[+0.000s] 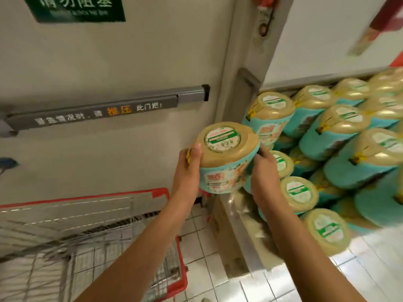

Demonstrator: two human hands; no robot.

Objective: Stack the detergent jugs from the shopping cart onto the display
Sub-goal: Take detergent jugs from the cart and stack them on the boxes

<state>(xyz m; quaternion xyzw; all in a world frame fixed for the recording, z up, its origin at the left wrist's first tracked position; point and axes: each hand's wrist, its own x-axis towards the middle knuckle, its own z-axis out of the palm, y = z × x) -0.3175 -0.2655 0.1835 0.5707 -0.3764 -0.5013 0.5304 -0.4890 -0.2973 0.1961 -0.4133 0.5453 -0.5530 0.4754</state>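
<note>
Now we hold a detergent jug (226, 158) mid-frame w/ left hand (187, 168) & right hand (265, 173), fingers curled round its sides, stacked jugs (337, 131) just to the right.

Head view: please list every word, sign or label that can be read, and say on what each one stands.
"请勿阻塞": green sign, its top cut off by the picture edge; the small line beneath is too blurred to read.
"紧急情况时,请 推压 此门把!": grey push bar, with "推压" in orange.
Labels on the held jug and the stacked jugs: too blurred to read.
</note>
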